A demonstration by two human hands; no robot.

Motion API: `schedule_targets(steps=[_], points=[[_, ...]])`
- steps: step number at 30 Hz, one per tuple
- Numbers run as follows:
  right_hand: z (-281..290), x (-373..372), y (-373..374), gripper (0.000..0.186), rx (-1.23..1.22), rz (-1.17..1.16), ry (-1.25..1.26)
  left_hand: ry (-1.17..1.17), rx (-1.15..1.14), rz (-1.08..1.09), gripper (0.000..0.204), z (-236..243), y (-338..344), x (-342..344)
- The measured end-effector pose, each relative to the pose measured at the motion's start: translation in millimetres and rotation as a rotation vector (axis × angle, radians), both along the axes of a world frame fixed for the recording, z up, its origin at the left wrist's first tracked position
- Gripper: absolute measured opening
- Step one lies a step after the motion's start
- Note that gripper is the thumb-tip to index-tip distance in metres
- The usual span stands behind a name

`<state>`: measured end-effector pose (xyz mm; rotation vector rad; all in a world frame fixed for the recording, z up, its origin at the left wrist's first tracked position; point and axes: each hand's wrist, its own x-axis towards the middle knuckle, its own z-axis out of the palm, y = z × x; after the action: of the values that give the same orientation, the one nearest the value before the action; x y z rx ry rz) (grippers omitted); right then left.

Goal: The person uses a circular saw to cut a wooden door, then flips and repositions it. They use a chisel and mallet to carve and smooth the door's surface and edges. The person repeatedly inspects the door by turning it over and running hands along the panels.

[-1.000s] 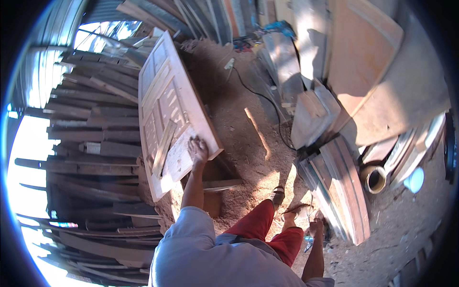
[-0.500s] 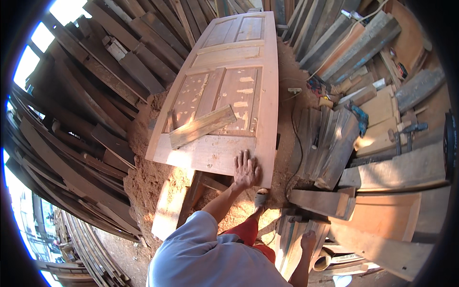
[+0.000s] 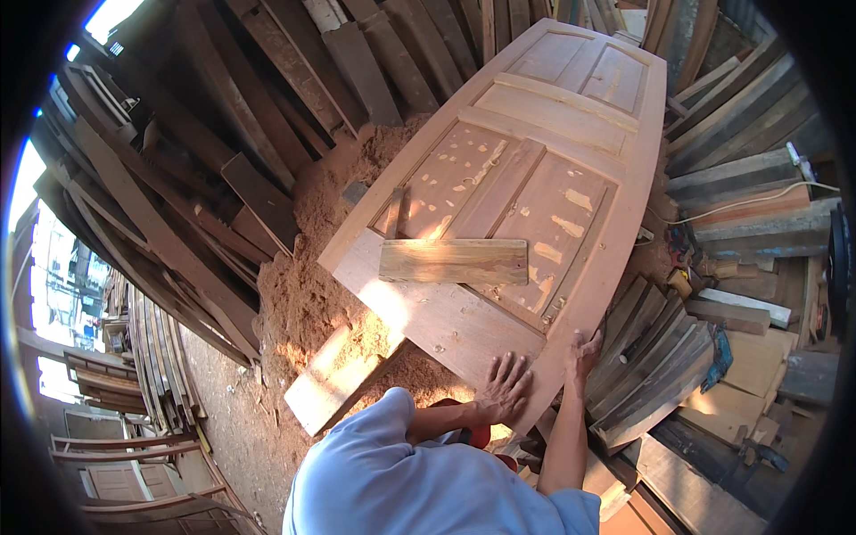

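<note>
A wooden panel door [image 3: 571, 357] lies flat in front of me, its panels dotted with pale filler patches. My left hand [image 3: 504, 390] rests flat on the door's near end, fingers spread. At the door's right edge is my right hand [image 3: 583, 352], its fingers curled over the edge with the thumb side on top. A short plank [image 3: 455, 261] lies across the lower panels. Beside it sits a small dark wood strip [image 3: 395, 212].
Sawdust [image 3: 312, 232] is heaped along the door's left side. Boards [image 3: 178, 205] lean at the left and back. At the right are stacked timbers [image 3: 646, 357], a blue power tool [image 3: 718, 357] and a cord [image 3: 758, 209]. A light beam [image 3: 334, 383] juts out below the door.
My right hand has come up from low at my side to the door's right edge. My left hand stays flat on the near end. The view has turned, so the door now slants rightward.
</note>
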<state>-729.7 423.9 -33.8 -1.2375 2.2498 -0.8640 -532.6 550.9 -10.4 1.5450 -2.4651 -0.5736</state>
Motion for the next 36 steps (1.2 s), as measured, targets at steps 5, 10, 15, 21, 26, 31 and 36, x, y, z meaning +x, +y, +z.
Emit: schedule_targets(steps=[5,10,15,21,26,31,36], points=[[2,13,0,0.066,0.227,-0.008,0.106,0.111,0.008,-0.023,0.077,-6,-2,5],[7,12,-7,0.069,0.293,0.004,0.024,0.279,0.023,-0.025,0.079,-10,-9,18],[-21,1,-7,0.060,0.138,-0.026,0.048,0.345,0.018,0.286,0.075,27,-42,74],[18,18,-5,0.062,0.150,0.070,0.096,-0.071,-0.058,0.732,0.101,54,-125,222],[9,22,-11,0.052,0.276,-0.073,0.080,-0.133,-0.086,0.409,0.107,52,-198,240],[-21,5,-11,0.053,0.171,-0.106,0.163,-0.205,-0.059,0.423,0.102,23,-264,236],[6,14,-15,0.056,0.317,-0.053,0.166,-0.242,0.238,0.437,0.058,37,-291,242]])
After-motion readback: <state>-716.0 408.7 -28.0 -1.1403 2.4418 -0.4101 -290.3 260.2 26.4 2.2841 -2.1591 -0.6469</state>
